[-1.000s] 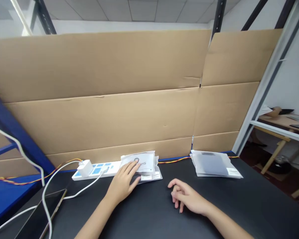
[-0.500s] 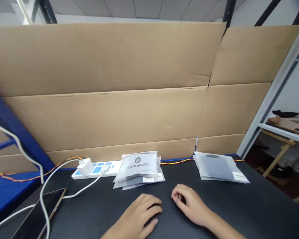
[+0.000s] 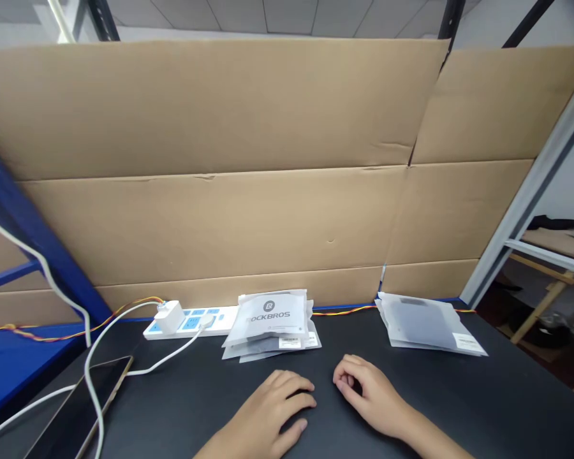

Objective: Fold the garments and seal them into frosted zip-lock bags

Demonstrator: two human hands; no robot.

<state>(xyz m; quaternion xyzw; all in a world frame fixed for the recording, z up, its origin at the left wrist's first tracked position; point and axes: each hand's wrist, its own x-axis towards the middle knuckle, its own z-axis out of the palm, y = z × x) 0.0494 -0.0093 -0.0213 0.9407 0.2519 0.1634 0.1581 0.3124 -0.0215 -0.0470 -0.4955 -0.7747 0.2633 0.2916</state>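
- A stack of white-grey ROCKBROS plastic bags (image 3: 270, 322) lies flat on the black bench (image 3: 182, 408), with a few bags fanned out under the top one.
- A second pile of translucent bags (image 3: 423, 325) lies to the right, well apart from the first; white labels show on its corner.
- The left hand (image 3: 270, 408) rests palm down on the bench, just in front of the ROCKBROS stack and not touching it. Its grip is half closed and holds nothing.
- The right hand (image 3: 368, 395) lies on the bench on its side, near the left hand. Its fingers (image 3: 347, 373) curl in a narrow, loose grip around nothing.
- Behind the ROCKBROS stack, and touching it, is a white power strip (image 3: 191, 322).
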